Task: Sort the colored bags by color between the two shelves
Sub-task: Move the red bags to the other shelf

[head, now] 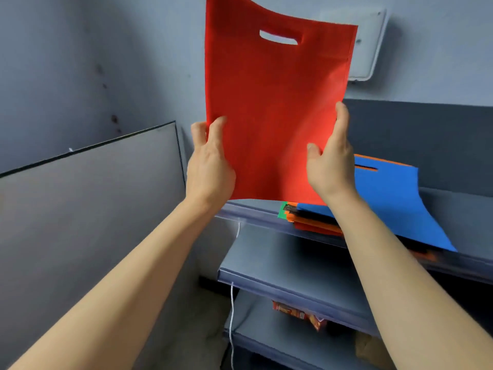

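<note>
I hold a red fabric bag (274, 102) upright in front of the wall, its cut-out handle at the top. My left hand (210, 166) pinches its lower left edge and my right hand (330, 161) grips its lower right edge. Below and to the right, a stack of bags lies on the upper shelf (453, 209): a blue bag (394, 204) on top, with orange bags (314, 225) and a green corner (281, 212) showing under it. The lower shelf (288, 263) sits beneath.
A grey panel (93, 196) leans against the wall at the left. A white wall box (365, 49) sits behind the red bag. An orange snack packet (301, 315) lies on the bottom shelf, and a white cord (232, 303) hangs down the shelf's left side.
</note>
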`<move>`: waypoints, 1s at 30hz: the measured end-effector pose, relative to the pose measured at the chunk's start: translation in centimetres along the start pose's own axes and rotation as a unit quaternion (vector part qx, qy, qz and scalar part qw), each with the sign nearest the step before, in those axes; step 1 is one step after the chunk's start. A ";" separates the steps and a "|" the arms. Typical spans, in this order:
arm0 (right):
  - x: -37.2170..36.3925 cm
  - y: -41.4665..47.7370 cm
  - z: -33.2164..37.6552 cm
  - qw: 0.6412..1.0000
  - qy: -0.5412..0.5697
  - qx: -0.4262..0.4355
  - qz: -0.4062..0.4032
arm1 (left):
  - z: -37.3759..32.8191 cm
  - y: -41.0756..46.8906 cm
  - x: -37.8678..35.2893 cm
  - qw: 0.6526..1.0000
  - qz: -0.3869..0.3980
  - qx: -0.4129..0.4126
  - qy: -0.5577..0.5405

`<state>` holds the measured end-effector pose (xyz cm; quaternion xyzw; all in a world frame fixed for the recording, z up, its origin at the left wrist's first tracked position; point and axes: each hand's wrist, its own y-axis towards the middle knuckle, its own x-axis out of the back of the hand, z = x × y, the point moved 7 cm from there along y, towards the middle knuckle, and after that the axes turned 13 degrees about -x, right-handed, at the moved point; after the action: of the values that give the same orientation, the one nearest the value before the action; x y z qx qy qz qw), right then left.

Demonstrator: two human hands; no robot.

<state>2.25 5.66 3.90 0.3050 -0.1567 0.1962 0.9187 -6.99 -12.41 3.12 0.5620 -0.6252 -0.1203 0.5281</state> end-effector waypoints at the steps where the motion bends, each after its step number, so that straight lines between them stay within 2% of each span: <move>1: -1.3 -0.7 1.2 0.999 0.018 0.024 0.024 | 0.7 -0.8 1.7 1.000 -0.016 0.014 0.022; 4: -5.0 -3.3 4.6 0.988 0.064 0.103 0.095 | 2.5 -3.9 7.0 0.991 -0.064 0.070 0.092; 8: -9.0 -8.8 8.6 0.964 0.096 0.149 0.196 | 3.5 -9.8 14.2 0.965 -0.106 0.151 0.188; 14: -10.6 -21.0 16.6 0.898 0.180 0.222 0.335 | 1.6 -20.1 26.3 0.896 -0.172 0.254 0.321; 21: -7.3 -37.6 26.6 0.799 0.266 0.293 0.453 | -5.0 -32.8 40.3 0.806 -0.238 0.319 0.439; 26: -2.4 -50.4 32.5 0.733 0.320 0.325 0.505 | -10.3 -42.4 50.0 0.737 -0.270 0.352 0.510; 30: 1.7 -60.8 37.0 0.690 0.343 0.344 0.537 | -14.0 -50.0 57.5 0.695 -0.293 0.368 0.544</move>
<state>25.29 -61.67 2.55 0.3751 0.1114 0.7869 0.4771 43.81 -70.85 1.90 0.8332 -0.0269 0.2978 0.4651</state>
